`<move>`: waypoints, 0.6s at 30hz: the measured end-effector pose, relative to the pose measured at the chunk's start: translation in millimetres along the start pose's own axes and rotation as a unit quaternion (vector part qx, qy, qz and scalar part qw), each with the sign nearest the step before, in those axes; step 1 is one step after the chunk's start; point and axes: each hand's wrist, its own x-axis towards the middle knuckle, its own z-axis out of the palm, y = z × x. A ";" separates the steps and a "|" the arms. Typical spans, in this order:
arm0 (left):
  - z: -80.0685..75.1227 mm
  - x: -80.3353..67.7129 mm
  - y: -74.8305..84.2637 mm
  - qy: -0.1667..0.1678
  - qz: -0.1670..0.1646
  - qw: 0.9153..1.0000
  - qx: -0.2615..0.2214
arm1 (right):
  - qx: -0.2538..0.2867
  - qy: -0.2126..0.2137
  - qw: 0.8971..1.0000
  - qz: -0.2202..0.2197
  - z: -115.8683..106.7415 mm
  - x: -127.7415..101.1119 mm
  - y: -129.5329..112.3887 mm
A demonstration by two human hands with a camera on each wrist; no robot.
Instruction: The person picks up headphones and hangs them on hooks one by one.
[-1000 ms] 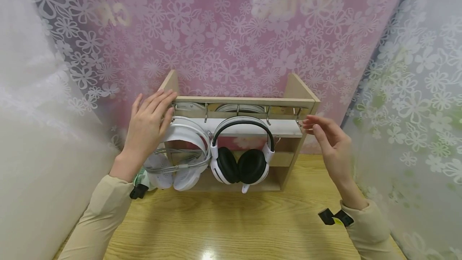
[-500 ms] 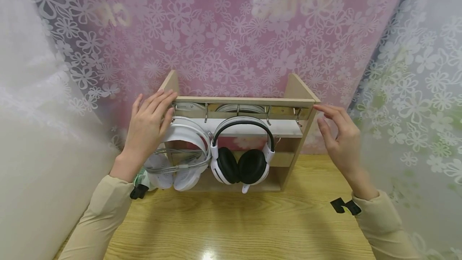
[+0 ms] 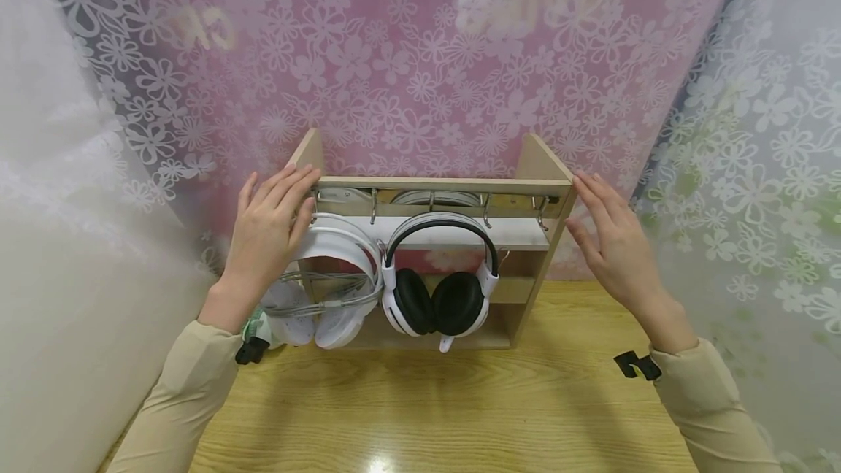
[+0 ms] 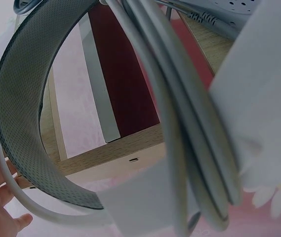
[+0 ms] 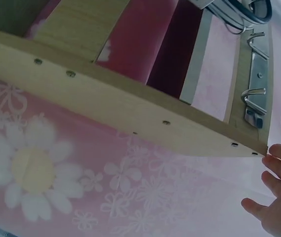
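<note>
With the wooden rack (image 3: 439, 185) standing at the table's (image 3: 434, 407) back edge, the left hand (image 3: 268, 228) and right hand (image 3: 614, 247) lie flat-fingered, clamping nothing, against its two ends, so pressing evenly should keep both headsets from swinging.

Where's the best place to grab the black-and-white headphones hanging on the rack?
Probably the headband at the top of its arch, from the front. It loops over a hook under the rack's top rail, so lifting there should free it. The ear cups hang pressed together, offering less purchase.
</note>
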 end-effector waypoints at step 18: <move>-2.7 1.1 0.6 -0.003 0.006 1.000 -0.002 | -0.108 -0.059 0.992 -0.019 -5.8 -0.1 2.8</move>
